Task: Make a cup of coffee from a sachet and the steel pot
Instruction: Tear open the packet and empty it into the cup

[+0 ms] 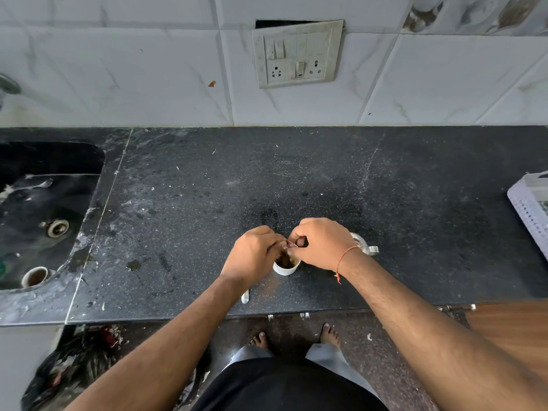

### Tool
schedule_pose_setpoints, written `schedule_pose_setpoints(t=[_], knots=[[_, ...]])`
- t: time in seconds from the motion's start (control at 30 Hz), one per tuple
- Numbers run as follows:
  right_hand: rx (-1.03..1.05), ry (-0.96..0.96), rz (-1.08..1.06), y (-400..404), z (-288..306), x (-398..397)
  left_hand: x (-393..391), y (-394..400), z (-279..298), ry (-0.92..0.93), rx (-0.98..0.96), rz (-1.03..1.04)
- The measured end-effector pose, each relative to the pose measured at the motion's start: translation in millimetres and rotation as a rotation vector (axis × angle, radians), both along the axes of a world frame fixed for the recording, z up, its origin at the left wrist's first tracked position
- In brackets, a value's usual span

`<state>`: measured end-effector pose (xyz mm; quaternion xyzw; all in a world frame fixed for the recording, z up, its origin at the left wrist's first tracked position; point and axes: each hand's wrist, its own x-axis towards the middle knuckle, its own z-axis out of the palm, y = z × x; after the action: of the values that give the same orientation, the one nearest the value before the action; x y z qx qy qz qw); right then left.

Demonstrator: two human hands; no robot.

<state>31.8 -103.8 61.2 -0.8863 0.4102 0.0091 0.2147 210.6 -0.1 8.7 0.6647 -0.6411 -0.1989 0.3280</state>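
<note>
1. Pinching the sachet (290, 244), left hand (254, 254) and right hand (321, 244) hold it directly over the white cup (285, 266) (so the powder drops in), near the counter's (326, 179) front edge.
2. Steel pot (362, 244) waits just behind the right wrist, within reach for pouring.

Used cup (34, 276) beside sink (44, 209), basket (530, 203) right.

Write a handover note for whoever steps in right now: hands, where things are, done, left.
Left hand and right hand: both pinch the sachet just above the white cup.
Cup: on the dark counter near its front edge, brown contents inside.
Steel pot: on the counter behind the right wrist, mostly hidden.
Spoon: on the counter under the left wrist.
Done: sachet apparently open, some coffee in the cup.
Left: finish emptying, probably pour from the pot, stir.
</note>
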Motion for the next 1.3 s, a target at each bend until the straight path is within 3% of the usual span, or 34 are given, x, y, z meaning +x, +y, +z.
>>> schedule_pose_setpoints(t=[0.47, 1.3], knots=[[-0.011, -0.005, 0.003, -0.9, -6.6, 2.1, 1.7, -0.3, -2.0, 0.05, 0.006, 0.034], [-0.027, 0.153, 0.004, -2.8, 4.4, -2.4, -0.7, 6.8, -11.0, 0.055, 0.022, 0.09]])
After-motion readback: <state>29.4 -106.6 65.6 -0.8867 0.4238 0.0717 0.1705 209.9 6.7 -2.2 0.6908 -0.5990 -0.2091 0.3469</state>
